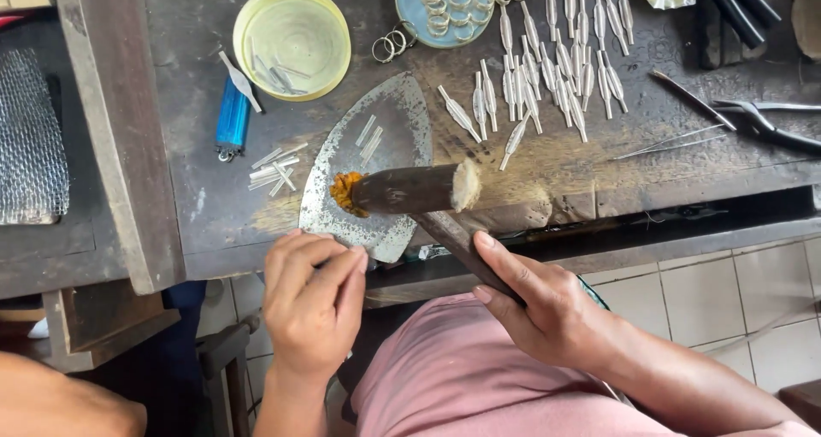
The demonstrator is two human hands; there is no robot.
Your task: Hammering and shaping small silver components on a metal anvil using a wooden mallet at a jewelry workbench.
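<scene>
Wooden mallet over a metal plate at the edge of a dark worktop (599,159).

The right hand (547,304) has its grip closed around the handle of the wooden mallet (416,189), whose head rests on the worn metal plate (376,159). The left hand (312,304) is pinched shut at the plate's near edge; what it holds I cannot tell. Small silver strips (275,170) lie just beside a blue lighter (232,119).

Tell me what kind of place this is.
Probably a jeweller's workbench: rows of small silver pieces, a dish of rings, and a mallet held in the right hand over a metal plate.
</scene>
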